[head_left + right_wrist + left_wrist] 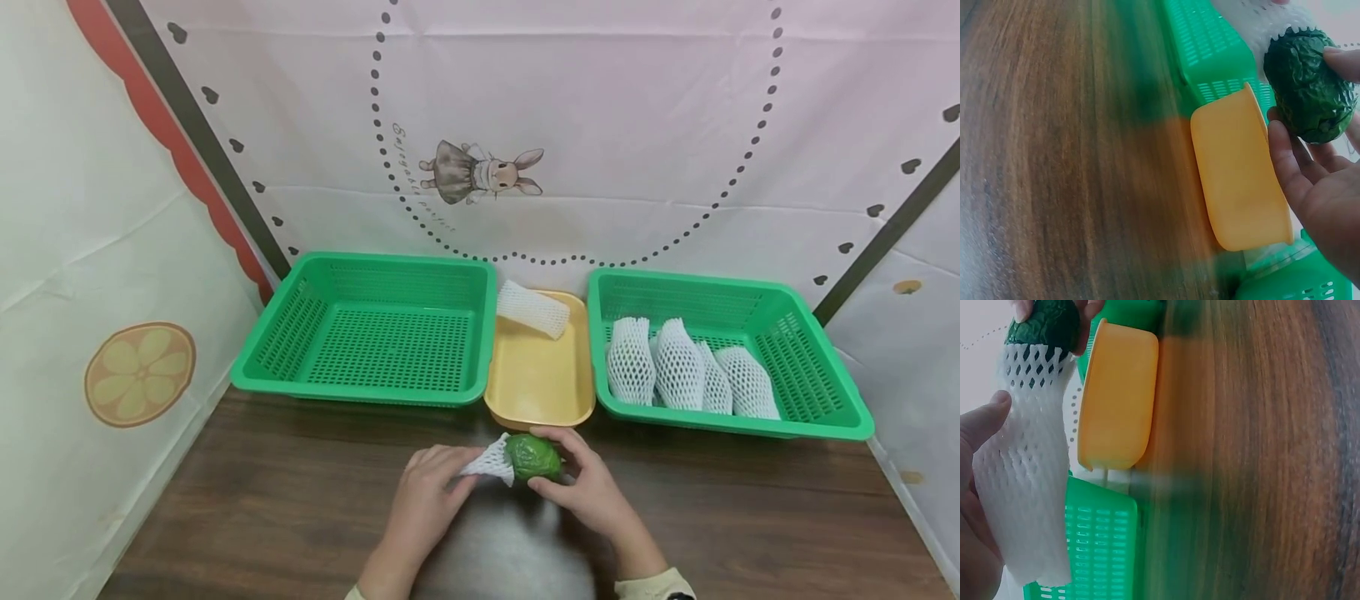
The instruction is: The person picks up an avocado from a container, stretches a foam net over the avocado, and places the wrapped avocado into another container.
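Over the table, near its middle, a shiny, wrinkled green fruit (pixel 534 457) sits partly inside a white foam net sleeve (pixel 491 462). My right hand (pixel 588 483) holds the bare end of the fruit between thumb and fingers. On the other side, my left hand (pixel 431 492) pinches the narrowed tail of the sleeve. In the left wrist view, the net (pixel 1029 456) hangs long, with the fruit (pixel 1047 328) in its mouth. The right wrist view shows the sleeve's edge around one end of the fruit (pixel 1310 87).
A yellow tray (pixel 540 383) stands behind the hands with another foam net sleeve (pixel 534 308) at its back. Left of it is a green basket (pixel 360 396) with nothing inside. The right green basket (pixel 750 429) holds several net-covered items (pixel 630 362).
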`<state>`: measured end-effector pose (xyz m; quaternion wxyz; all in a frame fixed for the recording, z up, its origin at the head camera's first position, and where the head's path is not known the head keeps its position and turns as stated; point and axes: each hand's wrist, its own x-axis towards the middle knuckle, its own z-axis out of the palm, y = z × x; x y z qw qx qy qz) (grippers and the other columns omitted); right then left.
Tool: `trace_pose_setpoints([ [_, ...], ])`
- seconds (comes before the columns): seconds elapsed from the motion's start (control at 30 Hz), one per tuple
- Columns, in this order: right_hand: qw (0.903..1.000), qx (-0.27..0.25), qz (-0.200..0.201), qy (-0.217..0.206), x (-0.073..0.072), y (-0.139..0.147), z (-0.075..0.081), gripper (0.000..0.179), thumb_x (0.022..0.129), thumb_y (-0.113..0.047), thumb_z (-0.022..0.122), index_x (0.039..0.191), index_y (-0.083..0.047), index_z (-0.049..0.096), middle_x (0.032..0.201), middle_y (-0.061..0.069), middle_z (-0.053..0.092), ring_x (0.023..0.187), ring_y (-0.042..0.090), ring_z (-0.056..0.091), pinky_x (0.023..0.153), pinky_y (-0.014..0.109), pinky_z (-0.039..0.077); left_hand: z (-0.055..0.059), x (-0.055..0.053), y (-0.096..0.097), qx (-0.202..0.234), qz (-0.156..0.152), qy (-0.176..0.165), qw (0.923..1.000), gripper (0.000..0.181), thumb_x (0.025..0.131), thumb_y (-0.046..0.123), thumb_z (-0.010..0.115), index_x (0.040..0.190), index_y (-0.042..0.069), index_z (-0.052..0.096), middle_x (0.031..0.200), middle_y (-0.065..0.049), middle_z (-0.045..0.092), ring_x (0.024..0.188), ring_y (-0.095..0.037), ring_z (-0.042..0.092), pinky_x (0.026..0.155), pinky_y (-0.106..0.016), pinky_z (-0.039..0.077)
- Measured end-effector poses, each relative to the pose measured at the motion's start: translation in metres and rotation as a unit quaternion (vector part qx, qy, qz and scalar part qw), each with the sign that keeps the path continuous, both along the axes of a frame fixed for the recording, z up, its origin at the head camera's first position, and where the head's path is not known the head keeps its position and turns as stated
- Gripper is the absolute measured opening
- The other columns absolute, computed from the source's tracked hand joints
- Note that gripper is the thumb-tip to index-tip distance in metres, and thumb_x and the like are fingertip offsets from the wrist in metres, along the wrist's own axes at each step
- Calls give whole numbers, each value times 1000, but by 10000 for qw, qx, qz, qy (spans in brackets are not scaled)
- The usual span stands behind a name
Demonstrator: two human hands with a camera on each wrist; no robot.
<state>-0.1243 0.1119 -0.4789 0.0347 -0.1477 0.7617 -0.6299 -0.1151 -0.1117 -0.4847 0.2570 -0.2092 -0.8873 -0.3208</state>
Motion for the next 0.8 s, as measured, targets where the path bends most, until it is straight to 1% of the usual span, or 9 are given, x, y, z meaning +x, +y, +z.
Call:
trace_pose_setpoints([
  [0.1, 9999, 90, 108, 45, 1, -1, -1, 52, 74, -7, 77, 121, -7, 56, 117, 10, 52, 100, 15, 51, 80, 30, 48, 2, 1, 1, -17, 54, 2, 10000, 38, 61, 9, 84, 97, 15, 73, 91, 6, 70, 82, -10, 61, 74, -32, 46],
  [0.17, 9997, 141, 167, 57, 1, -1, -1, 51, 74, -8, 78, 121, -8, 57, 117, 8, 54, 100, 13, 50, 79, 30, 47, 3, 1, 1, -58, 21, -113, 9999, 37, 63, 13, 84, 99, 16, 73, 92, 6, 70, 84, -10, 62, 74, -32, 46],
  [0.3, 9996, 162, 226, 31, 1, -1, 0, 52, 73, -10, 78, 122, -9, 58, 119, 6, 55, 100, 13, 51, 80, 31, 47, 6, 3, 1, -173, -226, -580, 9979, 39, 68, 23, 81, 105, 16, 71, 99, 7, 69, 91, -10, 61, 77, -34, 46],
  [0.4, 9995, 127, 292, -68, 1, -1, 1, 53, 74, -10, 78, 123, -7, 56, 120, 8, 54, 100, 14, 52, 82, 32, 47, 7, 3, 1, -374, -370, -910, 9945, 48, 68, 31, 78, 113, 16, 68, 104, 7, 67, 97, -11, 59, 83, -36, 44],
  [0.47, 9992, 86, 323, -220, 1, -1, 2, 54, 74, -10, 77, 123, -6, 55, 119, 9, 54, 99, 16, 53, 81, 32, 48, 8, 3, 1, -494, -471, -1014, 9925, 55, 67, 34, 78, 117, 16, 65, 106, 6, 67, 99, -11, 59, 85, -36, 43],
  [0.53, 9987, 36, 320, -384, 1, -1, 2, 54, 74, -9, 77, 122, -5, 54, 117, 11, 55, 96, 17, 55, 80, 31, 48, 9, 3, 1, -584, -596, -1019, 9913, 61, 65, 35, 79, 120, 15, 63, 108, 5, 67, 101, -12, 58, 88, -36, 42],
  [0.63, 9979, -136, 260, -579, 2, -2, 3, 53, 73, -6, 77, 119, -2, 51, 114, 15, 56, 94, 18, 56, 79, 30, 48, 9, 3, 1, -640, -768, -929, 9907, 67, 64, 36, 80, 124, 13, 60, 111, 3, 66, 103, -13, 58, 88, -36, 42],
  [0.7, 9971, -287, 180, -681, 3, -3, 3, 51, 73, -4, 77, 116, 0, 50, 113, 18, 58, 92, 17, 57, 78, 29, 49, 9, 2, 2, -717, -830, -888, 9900, 71, 64, 37, 80, 126, 13, 57, 115, 3, 64, 105, -14, 57, 88, -37, 42],
  [0.8, 9948, -571, 11, -840, 5, -7, 3, 51, 72, -1, 77, 113, 3, 48, 113, 21, 59, 92, 16, 59, 79, 29, 49, 11, 1, 5, -877, -843, -936, 9882, 76, 64, 38, 81, 130, 13, 53, 121, 2, 60, 109, -15, 55, 88, -38, 42],
])
